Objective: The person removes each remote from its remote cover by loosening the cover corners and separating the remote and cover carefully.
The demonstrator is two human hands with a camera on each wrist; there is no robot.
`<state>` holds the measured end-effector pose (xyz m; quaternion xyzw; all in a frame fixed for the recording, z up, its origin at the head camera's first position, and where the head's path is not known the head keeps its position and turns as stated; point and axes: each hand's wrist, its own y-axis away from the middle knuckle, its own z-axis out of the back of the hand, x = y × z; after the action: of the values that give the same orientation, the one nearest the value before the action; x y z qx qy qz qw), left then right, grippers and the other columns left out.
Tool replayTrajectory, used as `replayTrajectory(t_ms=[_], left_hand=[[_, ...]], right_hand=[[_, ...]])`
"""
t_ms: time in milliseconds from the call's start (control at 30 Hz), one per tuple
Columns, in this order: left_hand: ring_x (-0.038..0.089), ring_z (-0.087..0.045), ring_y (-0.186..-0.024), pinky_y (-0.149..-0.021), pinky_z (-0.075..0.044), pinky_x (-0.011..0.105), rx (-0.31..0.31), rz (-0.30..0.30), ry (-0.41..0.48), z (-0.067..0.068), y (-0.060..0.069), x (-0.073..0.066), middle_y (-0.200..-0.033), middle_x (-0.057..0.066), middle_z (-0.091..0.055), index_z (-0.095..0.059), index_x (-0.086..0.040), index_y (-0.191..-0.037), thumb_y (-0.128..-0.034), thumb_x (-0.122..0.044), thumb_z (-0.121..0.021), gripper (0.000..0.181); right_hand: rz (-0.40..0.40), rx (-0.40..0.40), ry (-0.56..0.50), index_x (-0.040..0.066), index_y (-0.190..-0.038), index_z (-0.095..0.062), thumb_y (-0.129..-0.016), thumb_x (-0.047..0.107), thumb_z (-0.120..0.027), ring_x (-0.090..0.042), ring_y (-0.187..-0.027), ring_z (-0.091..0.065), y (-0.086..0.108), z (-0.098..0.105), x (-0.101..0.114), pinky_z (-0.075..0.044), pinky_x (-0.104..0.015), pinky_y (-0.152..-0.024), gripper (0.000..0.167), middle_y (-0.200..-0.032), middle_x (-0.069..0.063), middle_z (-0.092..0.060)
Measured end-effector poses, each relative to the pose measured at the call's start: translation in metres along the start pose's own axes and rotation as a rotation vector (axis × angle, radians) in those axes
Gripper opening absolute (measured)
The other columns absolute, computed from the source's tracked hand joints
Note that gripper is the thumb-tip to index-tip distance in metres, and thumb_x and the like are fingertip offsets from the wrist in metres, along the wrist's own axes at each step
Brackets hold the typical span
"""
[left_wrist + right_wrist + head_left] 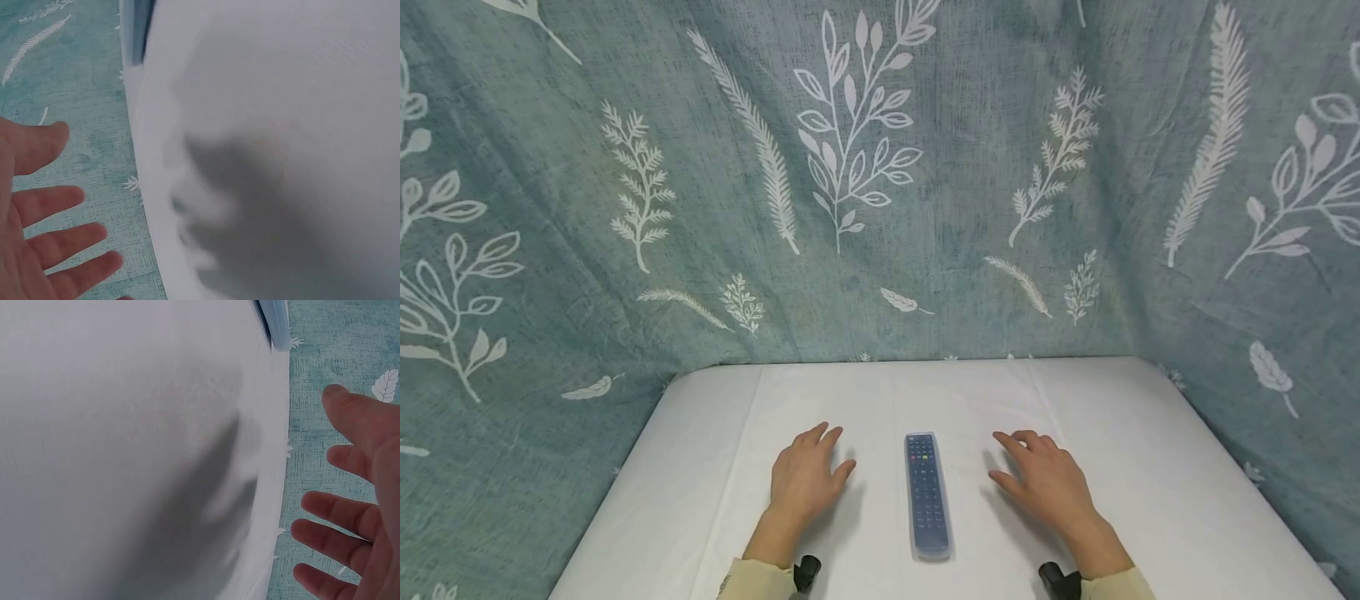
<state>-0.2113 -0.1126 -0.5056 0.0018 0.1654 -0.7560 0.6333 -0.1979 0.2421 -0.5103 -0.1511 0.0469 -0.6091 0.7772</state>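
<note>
White tabletop (pixel 865 400), leaf-patterned teal cloth (pixel 955 183)

From the head, we look forward and down from well back, taking in the worktop (pixel 865 396), the leafy cloth (pixel 955 208) behind it, the left grip (pixel 805 477) and the right grip (pixel 1047 482). At each wrist we sit much nearer, facing past the fingers toward that cloth, the worktop's edge running nearly upright. Both wrist views catch part of the remote control (pixel 929 497), which the head view shows whole.

The left hand (pixel 807 477) and right hand (pixel 1047 481) hover apart, fingers spread and relaxed, thumbs pointing inward.
</note>
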Motion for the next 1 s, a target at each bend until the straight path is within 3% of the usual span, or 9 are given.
replayTrajectory(t_ms=[100, 300, 467, 700, 1000], left_hand=[[0.028, -0.065, -0.111, -0.083, -0.056, 0.046, -0.004, 0.001, 0.009, -0.002, -0.001, -0.004, -0.127, 0.006, -0.068, -0.065, -0.018, -0.13, -0.0895, -0.046, -0.069, 0.049], [0.02, -0.068, -0.09, -0.067, -0.055, 0.04, 0.06, 0.033, 0.069, -0.005, -0.001, -0.013, -0.102, 0.0, -0.072, -0.068, -0.02, -0.125, -0.0879, -0.045, -0.071, 0.045], [0.006, -0.055, -0.062, -0.051, -0.043, 0.028, 0.128, 0.054, 0.161, -0.007, -0.001, -0.02, -0.075, -0.012, -0.065, -0.07, -0.02, -0.124, -0.0886, -0.042, -0.071, 0.041], [0.004, -0.051, -0.06, -0.052, -0.041, 0.027, 0.204, 0.06, 0.299, -0.014, 0.0, -0.034, -0.074, -0.011, -0.065, -0.07, -0.018, -0.122, -0.0907, -0.04, -0.07, 0.038], [0.005, -0.048, -0.056, -0.049, -0.038, 0.025, 0.226, 0.044, 0.338, -0.026, 0.002, -0.051, -0.067, -0.012, -0.06, -0.071, -0.015, -0.12, -0.0907, -0.038, -0.07, 0.037]], right_hand=[[-0.013, -0.003, -0.01, 0.017, -0.132, -0.064, -0.084, 0.044, -0.077, -0.029, -0.098, -0.064, -0.001, 0.001, 0.003, -0.053, -0.048, -0.073, 0.056, -0.112, -0.009, -0.066], [-0.061, 0.053, -0.057, 0.018, -0.125, -0.068, -0.087, 0.041, -0.075, -0.023, -0.089, -0.062, -0.001, -0.001, 0.011, -0.053, -0.043, -0.072, 0.045, -0.102, -0.005, -0.067], [-0.1, 0.086, -0.107, 0.019, -0.116, -0.073, -0.088, 0.038, -0.074, -0.018, -0.086, -0.061, -0.003, -0.004, 0.02, -0.053, -0.039, -0.072, 0.033, -0.096, 0.0, -0.067], [-0.163, 0.139, -0.195, 0.02, -0.113, -0.074, -0.088, 0.036, -0.074, -0.013, -0.086, -0.06, -0.006, -0.01, 0.034, -0.053, -0.036, -0.072, 0.029, -0.092, 0.004, -0.065], [-0.158, 0.163, -0.257, 0.02, -0.111, -0.074, -0.088, 0.036, -0.074, -0.012, -0.085, -0.061, -0.012, -0.015, 0.05, -0.053, -0.035, -0.072, 0.028, -0.093, 0.004, -0.066]])
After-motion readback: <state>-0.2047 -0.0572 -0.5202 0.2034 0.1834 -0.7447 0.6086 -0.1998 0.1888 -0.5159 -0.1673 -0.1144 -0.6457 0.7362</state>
